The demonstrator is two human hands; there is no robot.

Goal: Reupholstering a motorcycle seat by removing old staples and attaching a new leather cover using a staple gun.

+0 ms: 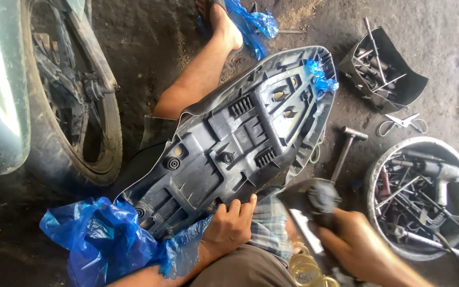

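Seat (229, 143) lies underside-up across the lap, left hand (229, 226) clamped on its near edge to steady it, right hand (354, 242) gripping a stapler (314, 197) beside the rim.

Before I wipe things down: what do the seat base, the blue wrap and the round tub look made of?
Seat base: looks like moulded grey plastic, matte, with ribs and slots.
Blue wrap: thin plastic film, glossy and crinkled.
Round tub: probably metal, its pale rim dull and grimy; hard to be sure.
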